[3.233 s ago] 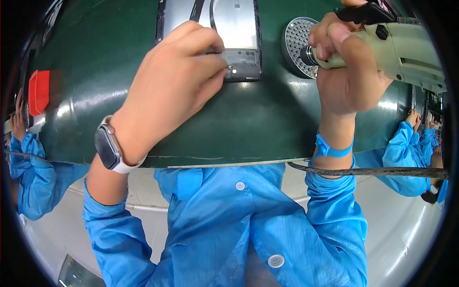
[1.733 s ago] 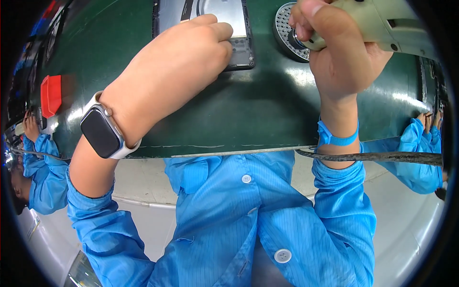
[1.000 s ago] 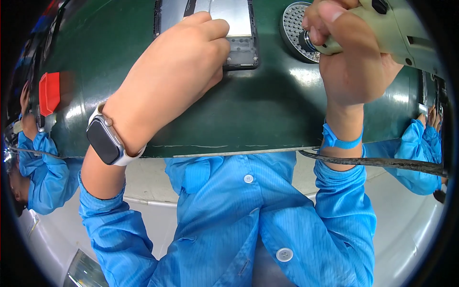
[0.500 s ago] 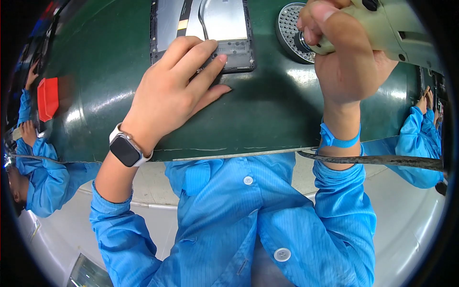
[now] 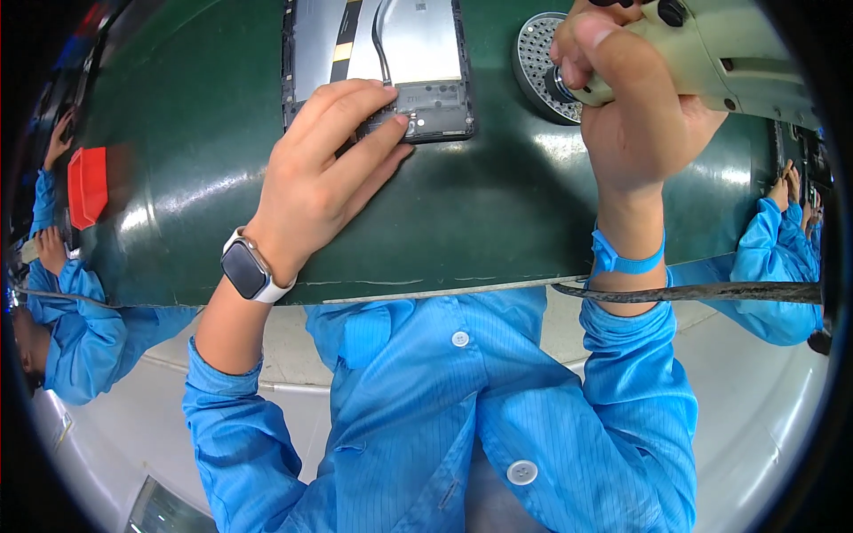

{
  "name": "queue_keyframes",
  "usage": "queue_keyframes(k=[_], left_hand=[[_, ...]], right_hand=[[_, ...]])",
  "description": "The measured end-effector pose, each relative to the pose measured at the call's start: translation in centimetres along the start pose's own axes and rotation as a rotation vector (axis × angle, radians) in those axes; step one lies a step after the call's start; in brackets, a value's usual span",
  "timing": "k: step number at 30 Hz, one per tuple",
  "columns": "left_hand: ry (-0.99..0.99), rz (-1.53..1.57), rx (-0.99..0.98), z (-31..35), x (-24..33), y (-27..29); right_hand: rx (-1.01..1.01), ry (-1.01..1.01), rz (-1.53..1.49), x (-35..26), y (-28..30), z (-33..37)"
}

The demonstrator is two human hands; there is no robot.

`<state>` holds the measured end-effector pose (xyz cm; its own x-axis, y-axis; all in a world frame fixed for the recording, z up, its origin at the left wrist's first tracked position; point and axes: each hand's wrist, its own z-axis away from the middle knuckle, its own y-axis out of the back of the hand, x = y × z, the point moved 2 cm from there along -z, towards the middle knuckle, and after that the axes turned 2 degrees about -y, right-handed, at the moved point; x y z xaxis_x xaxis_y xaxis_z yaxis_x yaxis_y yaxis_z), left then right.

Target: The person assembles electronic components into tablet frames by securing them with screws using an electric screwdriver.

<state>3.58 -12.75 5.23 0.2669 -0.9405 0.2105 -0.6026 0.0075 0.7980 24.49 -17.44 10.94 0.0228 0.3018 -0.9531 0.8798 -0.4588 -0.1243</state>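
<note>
My left hand (image 5: pixel 329 164), with a watch (image 5: pixel 245 269) at its wrist, rests its outstretched fingers on the lower edge of an opened phone or tablet body (image 5: pixel 435 53). A black cable (image 5: pixel 380 44) and a dark flat ribbon (image 5: pixel 346 40) run along its silvery inside. What lies under the fingertips is too small to make out. My right hand (image 5: pixel 635 107) is wrapped round a pale green electric screwdriver (image 5: pixel 755 71). Its front end is at a round metal dish (image 5: pixel 536 55) full of small holes; the fingers hide the tip.
A red tray (image 5: pixel 88 188) stands at the left of the green tabletop (image 5: pixel 195 151). A dark cable (image 5: pixel 737 293) crosses by the table's front edge at the right. Co-workers in blue sleeves (image 5: pixel 773 258) sit on both sides.
My left hand has shifted slightly right and down on the device, its fingers drawn closer together. The right hand with the screwdriver stays at the dish, hardly moved.
</note>
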Motion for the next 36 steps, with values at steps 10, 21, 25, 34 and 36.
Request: queue_keyframes(k=[10, 21, 25, 34, 36], left_hand=[[0.159, -0.058, 0.039, -0.2, 1.9, -0.5], [0.215, -0.323, -0.003, -1.0, 4.2, -1.5], [0.291, -0.36, 0.0, -1.6, 4.5, -1.9], [0.319, -0.042, -0.044, -1.1, 2.6, 0.7], [0.417, 0.186, -0.034, -1.4, 1.2, 1.9]], right_hand=[[-0.334, 0.401, -0.137, 1.8, 1.2, -2.7], [-0.306, 0.355, -0.119, 2.0, 1.2, -2.5], [-0.316, 0.367, -0.066, 2.3, 1.5, -2.6], [-0.257, 0.296, -0.098, 2.4, 0.9, -2.3], [-0.301, 0.369, -0.116, 2.5, 1.2, -2.5]])
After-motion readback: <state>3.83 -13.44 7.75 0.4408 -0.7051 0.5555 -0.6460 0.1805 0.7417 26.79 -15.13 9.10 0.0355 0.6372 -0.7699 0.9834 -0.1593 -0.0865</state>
